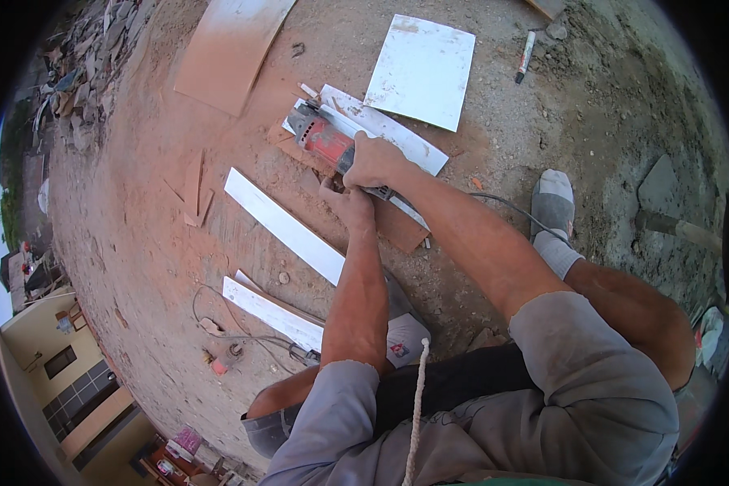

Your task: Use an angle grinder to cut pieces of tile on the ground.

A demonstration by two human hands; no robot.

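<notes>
My right hand [375,162] is wrapped round the rear body of a red and grey angle grinder [328,144]. Its head points up and to the left, over white tile pieces on the ground. Just below the grinder, my left hand [351,204] has its fingers curled in near a brown tile edge; what they grip is partly hidden. A white tile strip [413,148] lies along the grinder's far side. Under the tool and my hands, a brown piece [399,227] shows. The grinder's disc cannot be made out clearly.
A white tile [421,71] and a dust-covered tile [233,57] lie beyond. Cut strips [283,225] [274,313] rest at the left. A marker [526,57] lies far right. A cable [510,202] runs by my socked foot [552,202]; a tool with a handle [680,229] lies right.
</notes>
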